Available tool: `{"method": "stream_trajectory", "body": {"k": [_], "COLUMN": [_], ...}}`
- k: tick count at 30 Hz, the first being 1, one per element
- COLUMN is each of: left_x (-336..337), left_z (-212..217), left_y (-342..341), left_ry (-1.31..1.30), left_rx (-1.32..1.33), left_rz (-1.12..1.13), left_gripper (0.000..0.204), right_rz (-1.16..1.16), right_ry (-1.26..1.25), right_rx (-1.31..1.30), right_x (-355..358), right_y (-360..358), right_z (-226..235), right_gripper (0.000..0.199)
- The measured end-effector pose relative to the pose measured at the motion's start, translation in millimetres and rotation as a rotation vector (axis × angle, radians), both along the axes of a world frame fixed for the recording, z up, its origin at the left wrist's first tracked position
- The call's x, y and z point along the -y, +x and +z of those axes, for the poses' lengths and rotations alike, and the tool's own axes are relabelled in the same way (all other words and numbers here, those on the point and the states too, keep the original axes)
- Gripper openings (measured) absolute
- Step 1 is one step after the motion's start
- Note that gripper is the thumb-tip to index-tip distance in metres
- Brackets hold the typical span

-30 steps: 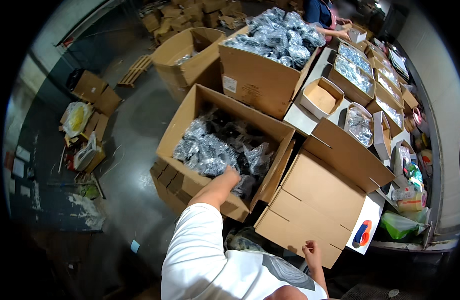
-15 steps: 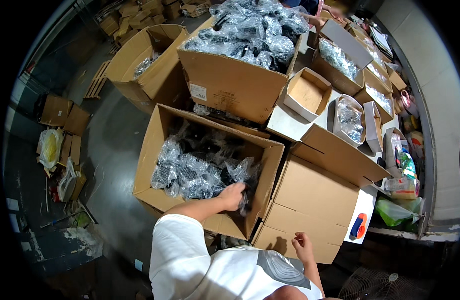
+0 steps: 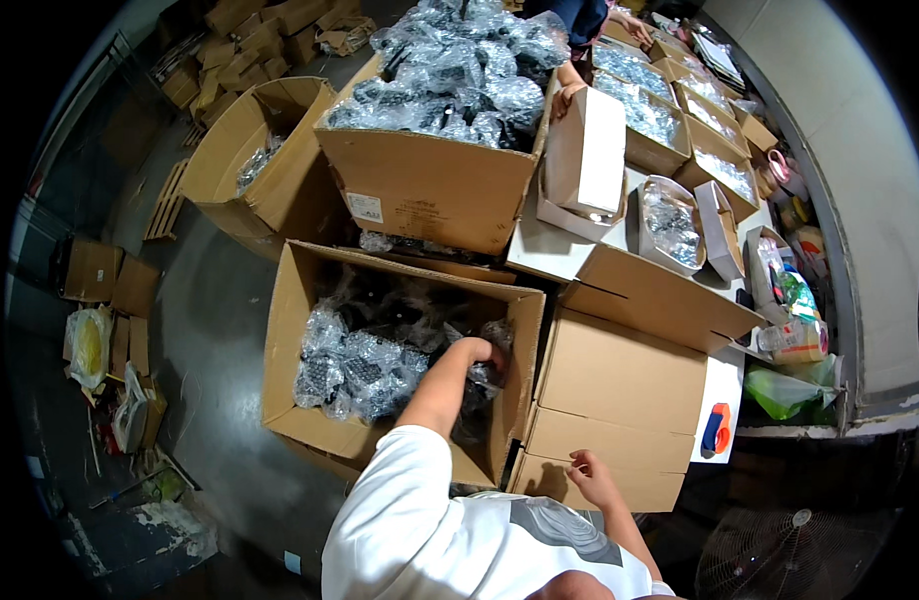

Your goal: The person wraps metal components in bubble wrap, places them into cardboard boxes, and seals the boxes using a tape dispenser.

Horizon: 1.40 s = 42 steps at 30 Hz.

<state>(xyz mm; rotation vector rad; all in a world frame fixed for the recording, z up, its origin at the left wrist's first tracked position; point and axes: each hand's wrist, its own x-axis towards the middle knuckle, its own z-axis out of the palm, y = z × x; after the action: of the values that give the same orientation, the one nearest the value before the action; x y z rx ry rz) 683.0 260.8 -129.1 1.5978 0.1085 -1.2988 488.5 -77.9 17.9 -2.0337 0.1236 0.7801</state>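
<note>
Left hand (image 3: 480,353) grip clenched on one bubble-wrapped bundle (image 3: 477,376); right hand (image 3: 592,478) released beside three cartons (image 3: 620,375).

I am standing in a warehouse packing area. Open cardboard boxes (image 3: 400,350) are sitting all around me on a bare concrete floor (image 3: 210,320), most of them holding bubble-wrapped parts (image 3: 450,70). Flattened cartons (image 3: 110,285) and scraps are lying along the left edge. On my right a long bench (image 3: 725,375) is running along a plain wall, carrying rows of smaller boxes (image 3: 670,110) filled with bagged pieces. Another person (image 3: 585,15) is working at its far end.
</note>
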Motion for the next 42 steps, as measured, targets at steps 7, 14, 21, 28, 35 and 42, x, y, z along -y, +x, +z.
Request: {"method": "stream_trajectory", "body": {"k": [7,14,21,28,35,42], "left_x": [-10,50,230,305,212,-7], "left_z": [119,241,197,145,238,91], "left_y": [-77,-117,-74,-8,-27,-54], "left_ry": [-0.173,-0.480,-0.126,0.844,0.136,0.997], "left_rx": [0.322,0.821,0.935,0.854,1.567,0.669], "left_rz": [0.104,0.187,0.176,-0.521,0.461,0.518], "left_gripper": [0.045,0.084,0.056,0.037,0.033,0.040], "right_rz": [-0.014,0.128,-0.127,0.056,-0.068,-0.324], "right_ry": [0.040,0.635,0.704,-0.647,-0.214,-0.233], "right_rx": [-0.033,0.066,-0.147,0.722,0.889,0.622], "right_x": [8,-18,81,122,101,117], "right_y": [10,63,148,233,198,96], "right_z": [21,83,13,0,22,12], "right_gripper": [0.030,0.066,0.048,0.041,0.040,0.031]}}
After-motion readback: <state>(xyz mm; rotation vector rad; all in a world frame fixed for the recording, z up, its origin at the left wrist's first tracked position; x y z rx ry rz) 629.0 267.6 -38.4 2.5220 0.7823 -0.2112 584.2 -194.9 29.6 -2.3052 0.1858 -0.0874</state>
